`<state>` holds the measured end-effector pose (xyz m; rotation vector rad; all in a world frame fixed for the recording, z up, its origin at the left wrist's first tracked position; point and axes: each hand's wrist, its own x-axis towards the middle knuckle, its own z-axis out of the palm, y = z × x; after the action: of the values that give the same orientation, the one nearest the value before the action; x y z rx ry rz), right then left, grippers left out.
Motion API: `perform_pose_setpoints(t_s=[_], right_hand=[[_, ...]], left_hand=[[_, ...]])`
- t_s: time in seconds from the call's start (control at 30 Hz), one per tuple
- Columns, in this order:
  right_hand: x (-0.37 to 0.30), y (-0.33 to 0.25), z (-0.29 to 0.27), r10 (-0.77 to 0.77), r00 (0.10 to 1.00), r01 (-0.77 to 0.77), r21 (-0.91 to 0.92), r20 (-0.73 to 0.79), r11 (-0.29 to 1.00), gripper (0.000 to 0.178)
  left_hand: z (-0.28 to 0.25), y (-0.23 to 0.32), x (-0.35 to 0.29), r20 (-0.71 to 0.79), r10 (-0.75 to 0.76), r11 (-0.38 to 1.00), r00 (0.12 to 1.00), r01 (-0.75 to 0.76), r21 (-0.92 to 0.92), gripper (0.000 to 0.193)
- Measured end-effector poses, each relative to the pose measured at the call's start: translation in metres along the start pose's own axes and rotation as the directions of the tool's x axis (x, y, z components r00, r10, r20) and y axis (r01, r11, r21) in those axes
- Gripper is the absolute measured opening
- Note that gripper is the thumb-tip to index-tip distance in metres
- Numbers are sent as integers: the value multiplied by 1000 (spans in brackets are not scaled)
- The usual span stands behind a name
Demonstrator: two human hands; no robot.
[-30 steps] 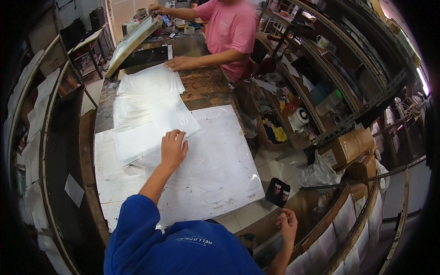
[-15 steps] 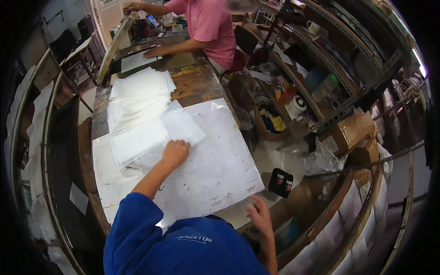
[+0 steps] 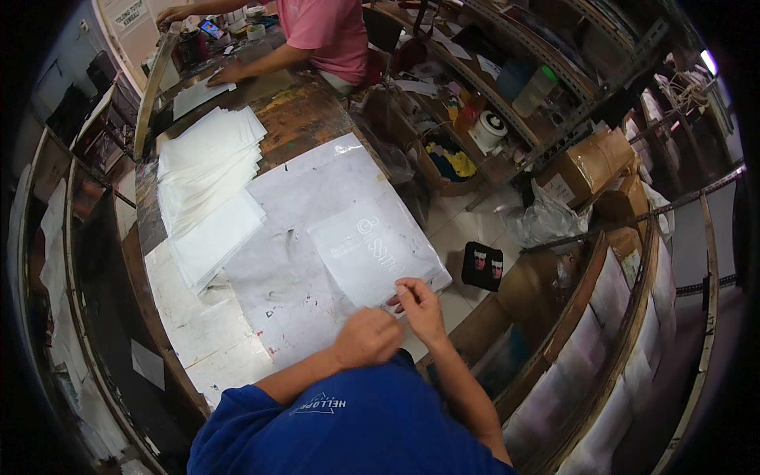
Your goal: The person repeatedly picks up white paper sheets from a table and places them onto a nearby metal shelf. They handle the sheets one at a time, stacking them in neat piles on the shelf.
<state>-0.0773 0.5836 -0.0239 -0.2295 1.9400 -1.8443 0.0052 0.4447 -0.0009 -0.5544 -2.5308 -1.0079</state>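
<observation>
A translucent sheet point(image 3: 348, 257) with white print, which looks like a thin plastic bag, lies over the white paper covering the table in front of me. My left hand point(image 3: 369, 339) is closed at its near edge, and its fingertips are hidden from view. Thumb and fingers of my right hand point(image 3: 419, 307) come together at the sheet's near right corner, pinching it. To the left, a fanned stack of white sheets point(image 3: 210, 178) runs away from me along the table.
Across the table point(image 3: 297, 119), a person in pink holds a raised frame point(image 3: 154, 87) and touches a white sheet point(image 3: 198, 93). Shelves point(image 3: 546, 119) stand at right. A cardboard box point(image 3: 590, 166), clear plastic point(image 3: 542, 218) and a black printed item point(image 3: 481, 265) are also there.
My left hand has brought the translucent sheet from beside the stack toward me and rightward. My right hand has come in from the side to its edge. The view has shifted.
</observation>
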Motion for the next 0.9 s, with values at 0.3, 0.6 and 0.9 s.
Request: perform_pose_setpoints(t_s=[0.3,0.6,0.9], right_hand=[[-57,-27,-56,10,986,8,107,-169,994,12],[-106,-2,-90,22,944,-76,-151,-330,986,9],[-113,-19,-102,-3,916,-101,-237,-402,966,11]], left_hand=[[72,-61,-4,632,-440,-759,638,112,-641,48],[90,-109,15,496,-385,-702,779,101,-705,51],[129,-153,4,493,-247,-729,834,175,-662,54]])
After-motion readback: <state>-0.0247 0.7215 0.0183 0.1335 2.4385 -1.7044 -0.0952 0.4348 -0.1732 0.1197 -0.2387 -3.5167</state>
